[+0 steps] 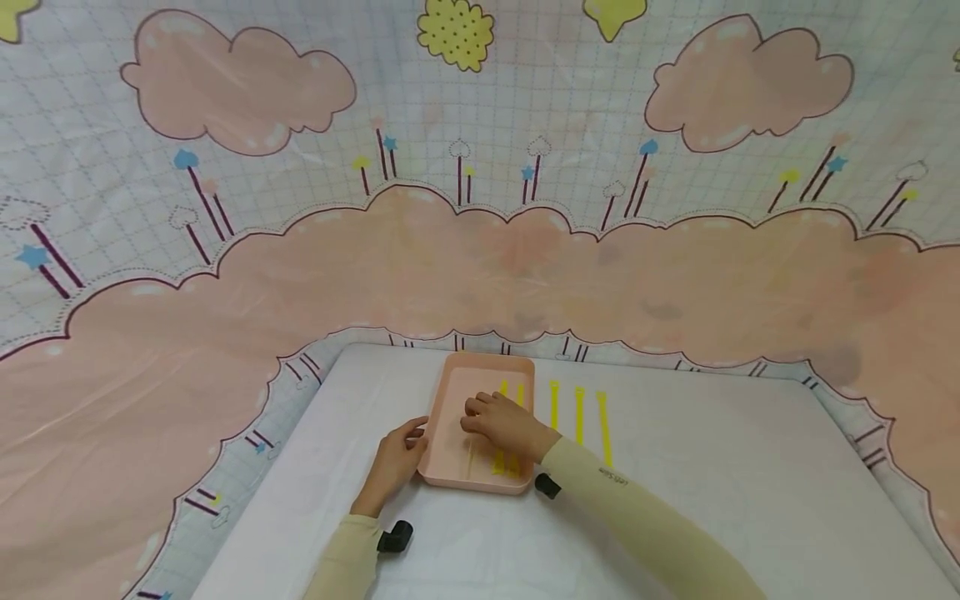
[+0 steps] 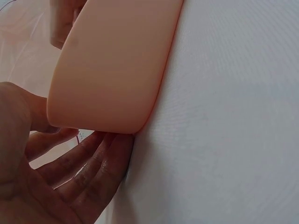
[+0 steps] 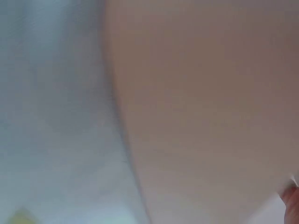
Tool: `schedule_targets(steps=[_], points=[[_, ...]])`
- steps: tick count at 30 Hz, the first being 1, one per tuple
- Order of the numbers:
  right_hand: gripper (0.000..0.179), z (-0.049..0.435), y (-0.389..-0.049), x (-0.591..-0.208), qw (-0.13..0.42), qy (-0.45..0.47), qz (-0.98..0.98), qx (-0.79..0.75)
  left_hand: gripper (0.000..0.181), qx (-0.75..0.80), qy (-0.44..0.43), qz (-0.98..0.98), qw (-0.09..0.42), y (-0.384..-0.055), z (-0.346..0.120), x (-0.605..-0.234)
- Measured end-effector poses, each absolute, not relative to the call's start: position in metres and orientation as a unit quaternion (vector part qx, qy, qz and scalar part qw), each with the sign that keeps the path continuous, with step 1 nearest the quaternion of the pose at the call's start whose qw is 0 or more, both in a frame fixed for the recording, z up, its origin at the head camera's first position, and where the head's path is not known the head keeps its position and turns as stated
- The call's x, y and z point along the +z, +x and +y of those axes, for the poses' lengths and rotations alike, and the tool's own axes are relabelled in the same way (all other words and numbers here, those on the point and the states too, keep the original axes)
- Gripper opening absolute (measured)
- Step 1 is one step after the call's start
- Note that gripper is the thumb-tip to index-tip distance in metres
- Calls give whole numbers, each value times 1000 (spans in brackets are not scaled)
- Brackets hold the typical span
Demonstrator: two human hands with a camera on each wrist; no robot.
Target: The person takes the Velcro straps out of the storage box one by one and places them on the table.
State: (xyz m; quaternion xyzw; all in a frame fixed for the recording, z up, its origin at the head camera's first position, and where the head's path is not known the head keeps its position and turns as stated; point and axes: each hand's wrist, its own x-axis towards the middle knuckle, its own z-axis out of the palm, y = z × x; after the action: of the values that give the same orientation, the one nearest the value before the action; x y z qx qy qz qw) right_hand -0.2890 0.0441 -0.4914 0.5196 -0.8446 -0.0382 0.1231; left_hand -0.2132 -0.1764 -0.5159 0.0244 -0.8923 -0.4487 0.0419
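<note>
A pink rectangular tray lies on the white table, with yellow strips in its right half. My left hand holds the tray's left side. In the left wrist view, the thumb meets the rim of the tray while the fingers touch low on its outer wall. Over the tray's middle, my right hand has bent fingers, and a thin yellowish strip runs down from the fingertips, apparently pinched. The right wrist view is blurred and shows mostly the tray's side.
To the right of the tray, 3 yellow strips lie roughly parallel on the white table. A cloud-patterned cloth rises behind the table's back edge. Both wrists carry a black camera.
</note>
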Motion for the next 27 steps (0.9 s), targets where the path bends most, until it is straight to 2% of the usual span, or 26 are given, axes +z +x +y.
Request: schedule_targets(steps=[8, 20, 27], points=[[8, 46, -283, -474, 174, 512, -840, 57, 40, -450, 20, -892, 44, -216, -177, -524], [7, 54, -274, -464, 160, 458, -833, 264, 40, -448, 23, -892, 46, -216, -176, -521], [16, 58, -273, -464, 162, 413, -813, 377, 40, -455, 28, -889, 45, -215, -174, -518]])
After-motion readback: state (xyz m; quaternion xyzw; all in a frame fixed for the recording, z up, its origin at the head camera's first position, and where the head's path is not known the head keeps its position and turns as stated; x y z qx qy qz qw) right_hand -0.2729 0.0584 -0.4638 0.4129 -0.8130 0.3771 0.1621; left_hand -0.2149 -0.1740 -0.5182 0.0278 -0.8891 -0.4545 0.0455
